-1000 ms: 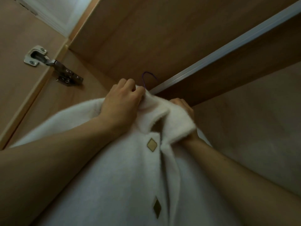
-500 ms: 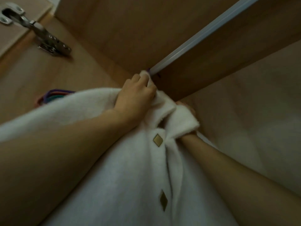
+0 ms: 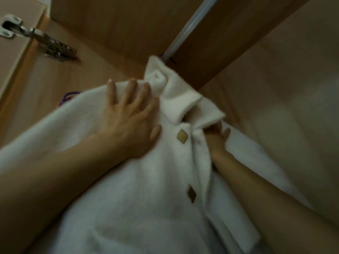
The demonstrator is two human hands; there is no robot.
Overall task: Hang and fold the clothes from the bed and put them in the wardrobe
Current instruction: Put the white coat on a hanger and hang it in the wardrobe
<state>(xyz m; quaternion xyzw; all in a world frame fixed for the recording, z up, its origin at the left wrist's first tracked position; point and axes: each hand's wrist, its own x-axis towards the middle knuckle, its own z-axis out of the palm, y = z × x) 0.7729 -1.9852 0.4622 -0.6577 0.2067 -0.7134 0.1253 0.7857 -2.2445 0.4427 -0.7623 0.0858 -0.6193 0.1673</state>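
Observation:
A white fuzzy coat (image 3: pixel 139 189) with gold diamond buttons hangs inside the wardrobe, its collar (image 3: pixel 176 99) up at the metal rail (image 3: pixel 185 32). A sliver of purple hanger hook (image 3: pixel 161 55) shows where collar meets rail. My left hand (image 3: pixel 128 121) rests flat on the coat's left shoulder, fingers spread and straight. My right hand (image 3: pixel 217 138) reaches under the right lapel; the collar hides most of its fingers, so its grip is unclear.
Wooden wardrobe walls close in on all sides. A metal door hinge (image 3: pixel 45 44) sits at the upper left. Purple hangers (image 3: pixel 68 96) peek out behind the coat's left shoulder. A pale panel (image 3: pixel 293 125) stands to the right.
My left hand has let go of the collar and slid down to lie flat on the shoulder. My right hand has dropped lower under the lapel. The coat's collar now sits at the rail.

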